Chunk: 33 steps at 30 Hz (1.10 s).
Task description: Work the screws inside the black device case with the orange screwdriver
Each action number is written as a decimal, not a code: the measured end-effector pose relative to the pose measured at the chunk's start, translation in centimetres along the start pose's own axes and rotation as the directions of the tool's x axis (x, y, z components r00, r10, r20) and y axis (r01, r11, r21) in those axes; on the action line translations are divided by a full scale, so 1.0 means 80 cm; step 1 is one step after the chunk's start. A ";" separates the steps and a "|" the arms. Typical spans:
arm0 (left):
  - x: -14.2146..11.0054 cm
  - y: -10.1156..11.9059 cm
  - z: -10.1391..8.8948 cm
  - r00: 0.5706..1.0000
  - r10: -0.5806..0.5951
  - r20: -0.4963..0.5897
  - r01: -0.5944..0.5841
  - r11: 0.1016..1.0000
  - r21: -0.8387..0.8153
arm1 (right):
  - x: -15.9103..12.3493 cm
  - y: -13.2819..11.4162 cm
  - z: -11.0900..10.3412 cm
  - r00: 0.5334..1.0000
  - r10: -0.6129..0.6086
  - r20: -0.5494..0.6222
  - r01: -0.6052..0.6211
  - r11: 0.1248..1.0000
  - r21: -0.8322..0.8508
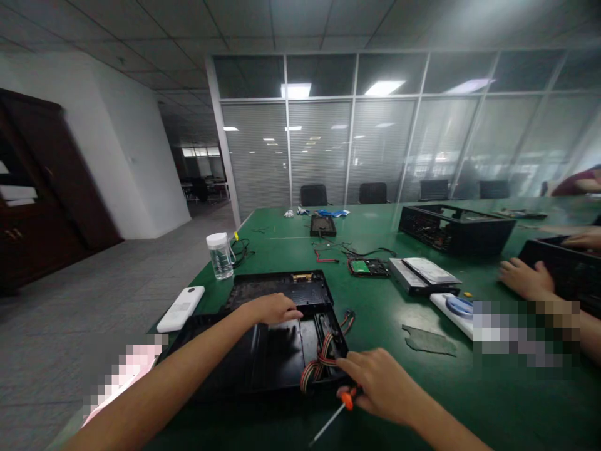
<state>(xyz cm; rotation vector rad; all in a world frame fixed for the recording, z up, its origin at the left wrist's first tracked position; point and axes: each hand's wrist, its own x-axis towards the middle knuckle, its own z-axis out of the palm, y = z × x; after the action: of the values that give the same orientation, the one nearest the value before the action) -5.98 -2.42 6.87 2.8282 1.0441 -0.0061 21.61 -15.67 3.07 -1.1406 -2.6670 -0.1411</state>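
Observation:
An open black electronics case (277, 357) lies in front of me, with a hinged-looking panel (272, 288) behind it. My left hand (275, 309) is closed at the case's back edge, thumb pointing right; its fingertips are partly hidden. At the case's right front corner, my right hand (378, 379) is closed around a screwdriver (346, 401) with an orange-and-black handle. The screwdriver's shaft points down and left, away from the case. Striped ribbon wires (323, 357) bunch inside the case's right side, near my right fingers.
Left stand a water bottle (220, 257) and a white phone-like device (181, 309). Right are a green circuit board (361, 267), a silver drive (422, 275), a grey sheet (428, 340) and a black chassis (455, 228). Another person's hand (526, 279) works at a second black case.

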 end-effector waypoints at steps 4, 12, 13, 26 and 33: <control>0.008 -0.032 -0.012 0.985 -0.120 -0.121 0.122 0.993 0.009 | -0.024 -0.019 0.018 0.998 0.047 -0.040 -0.047 0.999 -0.013; 0.031 -0.074 0.009 0.896 -0.351 0.272 0.392 0.913 -0.114 | -0.046 -0.011 0.028 0.996 0.084 0.012 -0.084 0.996 0.012; 0.030 -0.072 0.012 0.913 -0.327 0.244 0.357 0.930 -0.091 | -0.054 -0.008 0.031 0.997 0.073 0.015 -0.073 0.997 0.012; -0.031 -0.008 -0.072 0.992 0.093 -0.086 -0.063 0.951 0.301 | -0.019 0.024 0.026 0.989 0.147 0.001 -0.146 0.979 0.143; -0.119 0.100 -0.104 0.999 0.051 -0.015 -0.047 0.975 0.218 | 0.092 0.080 0.046 0.996 0.088 -0.005 -0.085 0.974 0.211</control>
<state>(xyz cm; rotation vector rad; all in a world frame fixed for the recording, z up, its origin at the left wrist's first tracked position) -8.36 -13.57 16.53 3.0550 1.0365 -0.0933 20.70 -5.41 1.31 -1.1787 -2.5405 0.1447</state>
